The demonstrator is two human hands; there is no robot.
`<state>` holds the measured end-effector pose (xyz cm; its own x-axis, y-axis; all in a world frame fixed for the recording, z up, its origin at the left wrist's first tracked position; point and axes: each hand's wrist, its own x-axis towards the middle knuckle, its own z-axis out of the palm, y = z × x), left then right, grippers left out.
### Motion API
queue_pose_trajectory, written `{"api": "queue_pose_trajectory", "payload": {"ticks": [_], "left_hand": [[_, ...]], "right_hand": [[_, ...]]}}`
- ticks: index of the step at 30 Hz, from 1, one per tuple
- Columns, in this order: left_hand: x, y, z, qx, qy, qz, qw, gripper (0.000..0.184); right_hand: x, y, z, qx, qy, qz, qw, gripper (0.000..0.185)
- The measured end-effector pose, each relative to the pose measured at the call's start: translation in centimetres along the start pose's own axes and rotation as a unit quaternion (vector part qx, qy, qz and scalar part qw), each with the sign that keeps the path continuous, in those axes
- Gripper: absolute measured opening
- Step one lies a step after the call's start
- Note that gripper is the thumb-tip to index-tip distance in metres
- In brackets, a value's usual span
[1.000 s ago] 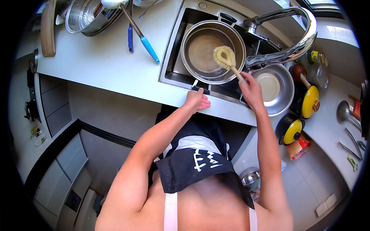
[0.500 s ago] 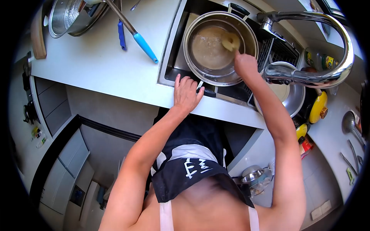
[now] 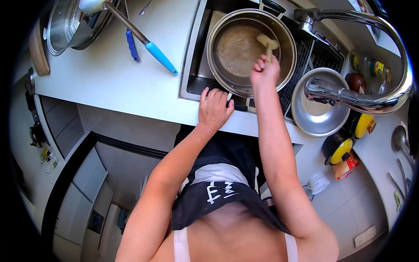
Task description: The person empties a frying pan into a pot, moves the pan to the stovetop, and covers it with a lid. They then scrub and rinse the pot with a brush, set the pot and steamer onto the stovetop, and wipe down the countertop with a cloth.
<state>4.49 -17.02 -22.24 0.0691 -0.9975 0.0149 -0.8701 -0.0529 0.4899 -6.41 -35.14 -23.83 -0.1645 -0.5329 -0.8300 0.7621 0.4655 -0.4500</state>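
A wide steel pot point(image 3: 214, 65) sits in the sink with cloudy, brownish liquid point(image 3: 233, 50) inside. My right hand point(image 3: 265, 72) is closed around the short handle of a pale beige dish brush point(image 3: 267, 42), whose head is over the right part of the pot. My left hand point(image 3: 213, 107) lies with its fingers stretched out at the sink's front edge. Its thumb is against the pot's near black handle point(image 3: 240, 105), mostly hidden by my right forearm.
A chrome faucet point(image 3: 403, 65) arches over a steel bowl point(image 3: 321, 126) at the right. On the left counter lie a blue-handled utensil point(image 3: 161, 58), a dark blue handle point(image 3: 132, 46) and a steel pot point(image 3: 61, 32). Yellow-and-black lidded pots point(image 3: 341, 151) stand right.
My right hand has moved left and slightly down, and the brush has turned so its handle shows, head upward. My forearm swung inward, uncovering the bowl. My left hand has hardly moved.
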Motion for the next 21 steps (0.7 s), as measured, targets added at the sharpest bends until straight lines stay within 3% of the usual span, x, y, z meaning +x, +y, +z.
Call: {"api": "queue_pose_trajectory", "payload": {"ticks": [2, 3, 5, 6, 7, 8, 10, 12, 13, 15, 17, 18, 19, 21], "left_hand": [[0.2, 0.2, -0.2, -0.010, -0.012, -0.025, 1.000, 0.027], [0.1, 0.2, -0.2, -0.009, -0.013, -0.024, 1.000, 0.027], [0.1, 0.1, 0.1, -0.006, -0.016, -0.017, 1.000, 0.028], [0.0, 0.0, 0.2, -0.009, -0.018, -0.014, 1.000, 0.028], [-0.1, 0.0, 0.3, -0.003, -0.012, -0.010, 1.000, 0.027], [0.0, -0.1, 0.4, 0.004, -0.004, -0.006, 1.000, 0.027], [0.2, -0.1, 0.4, 0.003, -0.003, -0.003, 1.000, 0.026], [0.1, 0.1, 0.0, -0.005, -0.013, -0.007, 1.000, 0.025], [0.2, 0.1, 0.0, -0.006, -0.013, -0.002, 1.000, 0.025], [0.2, 0.3, -0.1, -0.001, -0.018, -0.010, 1.000, 0.025], [0.0, 0.4, 0.0, -0.002, -0.018, -0.010, 1.000, 0.025], [0.2, 0.3, 0.1, -0.002, -0.012, -0.010, 1.000, 0.025], [0.5, 0.2, 0.3, -0.005, -0.014, -0.003, 1.000, 0.025], [0.3, 0.4, 0.0, 0.003, -0.036, -0.011, 0.999, 0.025]], "right_hand": [[-0.2, 2.4, 1.5, -0.115, -0.005, -0.034, 0.993, 0.027], [0.4, 3.5, 1.0, -0.214, -0.065, -0.029, 0.974, 0.034], [1.2, 5.6, -1.1, -0.512, -0.157, -0.103, 0.838, 0.033], [0.0, 4.1, -1.9, -0.512, -0.153, -0.105, 0.839, 0.033], [-2.1, 1.1, -2.8, -0.736, -0.231, -0.153, 0.618, 0.032], [-3.2, -2.1, -3.2, -0.882, -0.283, -0.183, 0.330, 0.030], [-4.2, -7.8, -2.1, -0.945, -0.234, -0.119, 0.194, 0.028], [-1.3, -11.5, -1.2, -0.949, -0.113, -0.170, 0.240, 0.025], [-1.1, -11.9, -0.4, -0.912, -0.106, -0.291, 0.270, 0.025], [-0.4, -8.5, 0.8, -0.837, -0.110, -0.361, 0.396, 0.027], [2.4, -2.3, -0.7, -0.634, -0.197, -0.200, 0.720, 0.030], [-0.6, -0.6, 0.4, -0.515, -0.187, -0.051, 0.835, 0.031], [-4.6, 0.1, 1.4, -0.369, -0.171, 0.098, 0.908, 0.032], [-8.7, 0.2, 0.7, -0.474, -0.235, 0.029, 0.848, 0.032]]}}
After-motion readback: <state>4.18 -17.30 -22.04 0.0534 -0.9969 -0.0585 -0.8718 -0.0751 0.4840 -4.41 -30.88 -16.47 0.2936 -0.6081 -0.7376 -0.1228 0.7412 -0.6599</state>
